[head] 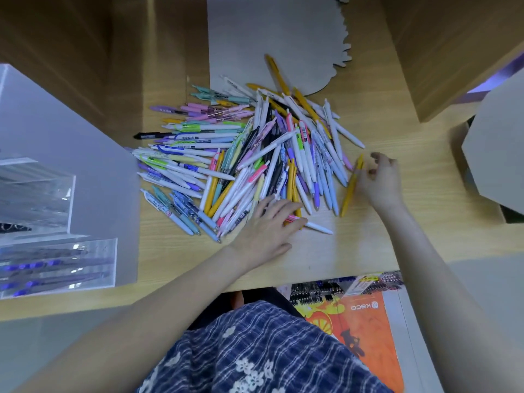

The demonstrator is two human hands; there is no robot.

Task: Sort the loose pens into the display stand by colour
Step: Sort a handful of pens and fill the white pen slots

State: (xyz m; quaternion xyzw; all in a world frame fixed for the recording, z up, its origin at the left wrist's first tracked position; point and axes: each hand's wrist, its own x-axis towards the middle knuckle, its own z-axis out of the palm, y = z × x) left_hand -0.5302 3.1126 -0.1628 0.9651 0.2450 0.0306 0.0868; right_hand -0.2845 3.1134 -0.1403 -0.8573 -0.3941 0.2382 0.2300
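Note:
A big pile of loose pens [249, 154] in white, yellow, pink, purple, blue and black covers the middle of the wooden table. My right hand [381, 180] pinches a yellow pen [351, 187] at the pile's right edge. My left hand [269, 228] lies flat with straight fingers on the near edge of the pile, touching pink and yellow pens. The clear acrylic display stand [51, 222] stands at the left, with several purple and blue pens lying in its front compartment.
A grey card sheet [269, 38] lies behind the pile. Cardboard boxes [453, 52] stand at the back right and a grey box [499, 154] at the right edge. Below the table's front edge lies an orange package [365, 330].

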